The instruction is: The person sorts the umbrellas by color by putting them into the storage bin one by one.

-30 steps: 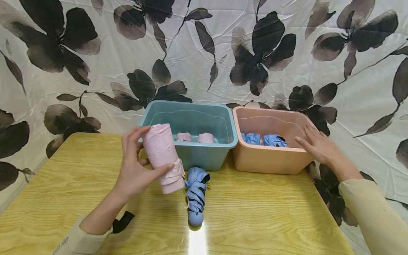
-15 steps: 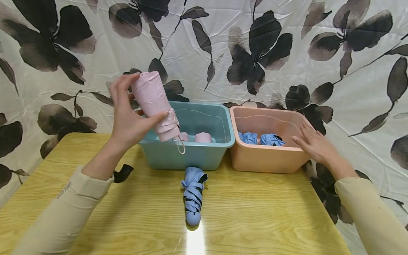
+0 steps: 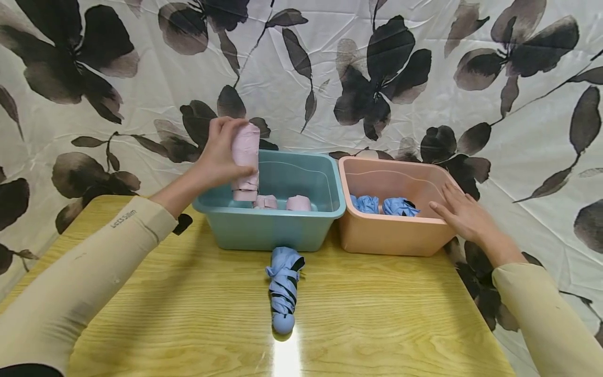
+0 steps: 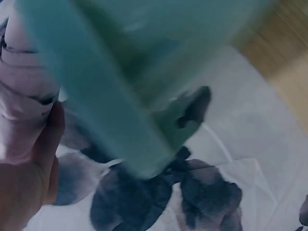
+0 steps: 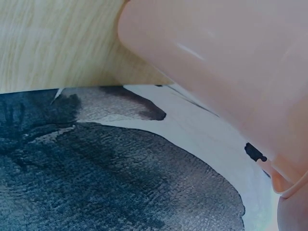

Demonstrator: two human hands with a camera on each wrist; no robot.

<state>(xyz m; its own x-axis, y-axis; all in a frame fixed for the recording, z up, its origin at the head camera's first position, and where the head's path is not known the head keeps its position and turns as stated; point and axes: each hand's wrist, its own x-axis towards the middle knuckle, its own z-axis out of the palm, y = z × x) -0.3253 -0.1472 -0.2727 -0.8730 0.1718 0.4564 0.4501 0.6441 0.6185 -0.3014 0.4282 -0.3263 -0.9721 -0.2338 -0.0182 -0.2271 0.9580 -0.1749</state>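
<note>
In the head view my left hand [image 3: 220, 154] grips a folded pink umbrella [image 3: 246, 152], held upright over the left end of the teal bin [image 3: 278, 230]. Its lower end is just inside the rim. Two more pink umbrellas [image 3: 299, 203] stand in that bin, only their tops showing. My right hand [image 3: 466, 212] rests with extended fingers on the right rim of the peach bin [image 3: 386, 236], which holds two blue umbrellas [image 3: 399, 206]. Another folded blue umbrella [image 3: 284, 290] lies on the table. The left wrist view shows the held umbrella [image 4: 24, 86] beside the blurred bin wall.
Both bins stand side by side at the back of the wooden table [image 3: 377, 314], against a white cloth [image 3: 301, 63] with dark flowers. The table's right edge runs near the peach bin. A black strap [image 3: 182, 224] shows under the left wrist.
My left hand has lifted the pink umbrella from above the table, carried it over to the teal bin and turned it from tilted to upright. The right hand stays on the peach bin.
</note>
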